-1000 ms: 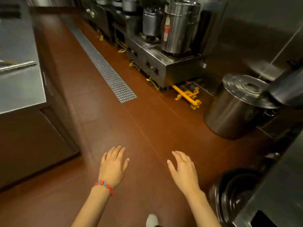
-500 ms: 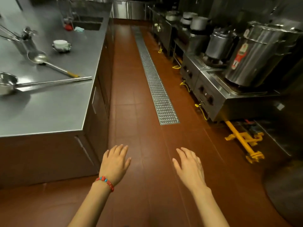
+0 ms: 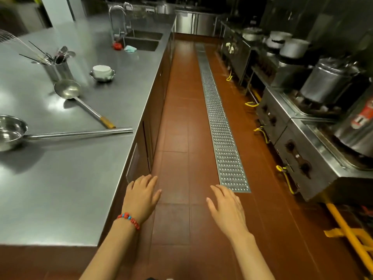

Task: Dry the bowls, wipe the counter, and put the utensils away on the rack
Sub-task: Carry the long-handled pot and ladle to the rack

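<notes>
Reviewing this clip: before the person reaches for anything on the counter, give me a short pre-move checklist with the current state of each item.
1. Both hands free: ok. Left hand and right hand are open, holding nothing.
2. Bowls located: ok. A white bowl sits in a metal bowl on the counter.
3. Utensils located: ok. Ladle and long-handled strainer lie on the counter; more stand in a metal cup.
4. Cloth available: cannot tell. Something pale blue lies beside the sink.
5. Rack in view: not ok.
6. Bowls dry: cannot tell.
</notes>
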The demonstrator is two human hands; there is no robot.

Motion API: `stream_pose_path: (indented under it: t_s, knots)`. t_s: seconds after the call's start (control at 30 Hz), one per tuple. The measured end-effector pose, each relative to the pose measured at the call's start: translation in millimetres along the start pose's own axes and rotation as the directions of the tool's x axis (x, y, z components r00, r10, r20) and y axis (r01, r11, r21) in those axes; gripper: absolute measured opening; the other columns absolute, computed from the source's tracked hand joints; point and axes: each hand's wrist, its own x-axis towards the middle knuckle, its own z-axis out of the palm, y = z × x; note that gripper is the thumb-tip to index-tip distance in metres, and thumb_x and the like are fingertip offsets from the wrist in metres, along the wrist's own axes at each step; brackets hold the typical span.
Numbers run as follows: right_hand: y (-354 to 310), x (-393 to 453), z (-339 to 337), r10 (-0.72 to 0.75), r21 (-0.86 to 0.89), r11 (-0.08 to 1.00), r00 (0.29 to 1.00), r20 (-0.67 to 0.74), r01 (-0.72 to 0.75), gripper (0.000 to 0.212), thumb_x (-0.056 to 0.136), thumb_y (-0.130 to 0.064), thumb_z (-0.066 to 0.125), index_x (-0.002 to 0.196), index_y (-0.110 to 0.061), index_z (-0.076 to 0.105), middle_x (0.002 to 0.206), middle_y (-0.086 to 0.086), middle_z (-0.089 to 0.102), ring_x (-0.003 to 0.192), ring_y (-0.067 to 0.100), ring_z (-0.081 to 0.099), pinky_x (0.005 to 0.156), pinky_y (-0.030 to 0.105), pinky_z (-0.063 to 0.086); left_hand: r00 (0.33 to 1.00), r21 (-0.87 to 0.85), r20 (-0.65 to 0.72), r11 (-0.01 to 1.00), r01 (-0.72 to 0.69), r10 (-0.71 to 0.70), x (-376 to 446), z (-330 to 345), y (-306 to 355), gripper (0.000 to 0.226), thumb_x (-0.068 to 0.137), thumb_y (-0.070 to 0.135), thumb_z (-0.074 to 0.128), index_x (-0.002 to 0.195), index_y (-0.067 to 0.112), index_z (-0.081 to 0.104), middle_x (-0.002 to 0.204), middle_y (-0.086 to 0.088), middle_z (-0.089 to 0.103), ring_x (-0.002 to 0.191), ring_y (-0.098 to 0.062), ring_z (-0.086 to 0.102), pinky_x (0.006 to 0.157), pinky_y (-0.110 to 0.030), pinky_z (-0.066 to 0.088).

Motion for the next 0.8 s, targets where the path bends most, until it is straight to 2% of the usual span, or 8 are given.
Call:
stream_pose_path:
  t_s: [0.1, 0.27, 0.43, 0.63, 0.8]
  knots:
    - [-13.7, 66.4, 0.5, -0.045, 0.011, 0.999, 0.999, 0.006, 0.045, 0.047, 0.095, -0.039, 0.038, 0.138, -0.022, 0.036, 0.142, -0.004, 0.04, 0.132, 0.014, 0.034, 0.108, 0.032, 0.027, 0.999, 0.013, -0.009, 0.999, 0.038, -0.038, 56.6, -5.1, -23.2, 0.05, 0.092, 0.038, 0.043, 0.137, 0.015, 0.039, 0.141, -0.008, 0.044, 0.129, -0.023, 0.039, 0.106, -0.038, 0.03]
    - [-29.1, 167.7, 15.9, -0.14, 0.021, 0.99, 0.989, 0.041, 0.139, 0.046, 0.094, -0.038, 0.04, 0.137, -0.021, 0.038, 0.14, -0.005, 0.043, 0.13, 0.014, 0.036, 0.106, 0.03, 0.028, 0.984, -0.06, -0.038, 0.984, 0.17, -0.172, 126.6, 0.6, -57.8, 0.046, 0.088, 0.031, 0.056, 0.128, 0.01, 0.051, 0.131, -0.014, 0.054, 0.121, -0.029, 0.049, 0.098, -0.041, 0.038]
    - [-48.4, 288.3, 38.6, -0.292, 0.033, 0.956, 0.952, 0.087, 0.291, 0.046, 0.094, -0.039, 0.041, 0.136, -0.022, 0.04, 0.139, -0.005, 0.043, 0.128, 0.014, 0.037, 0.103, 0.029, 0.03, 0.938, -0.138, -0.1, 0.938, 0.317, -0.332, 197.4, 16.3, -95.9, 0.039, 0.08, 0.02, 0.068, 0.114, 0.002, 0.061, 0.112, -0.021, 0.064, 0.104, -0.038, 0.06, 0.087, -0.047, 0.047]
    - [-102.2, 418.2, 52.1, -0.526, 0.116, 0.85, 0.834, 0.168, 0.514, 0.044, 0.094, -0.038, 0.042, 0.135, -0.022, 0.042, 0.137, -0.004, 0.045, 0.127, 0.015, 0.039, 0.101, 0.029, 0.03, 0.794, -0.217, -0.114, 0.795, 0.567, -0.597, 260.0, 18.9, -134.1, 0.045, 0.087, 0.026, 0.058, 0.126, 0.005, 0.052, 0.129, -0.019, 0.055, 0.12, -0.033, 0.049, 0.101, -0.043, 0.036]
    - [-172.1, 482.5, 73.2, -0.665, 0.197, 0.747, 0.706, 0.246, 0.635, 0.043, 0.093, -0.036, 0.046, 0.133, -0.02, 0.046, 0.135, -0.002, 0.048, 0.125, 0.018, 0.043, 0.101, 0.03, 0.033, 0.629, -0.32, -0.081, 0.618, 0.718, -0.773, 275.8, 16.6, -166.6, 0.047, 0.09, 0.026, 0.053, 0.132, 0.008, 0.045, 0.134, -0.015, 0.05, 0.123, -0.03, 0.046, 0.103, -0.041, 0.034]
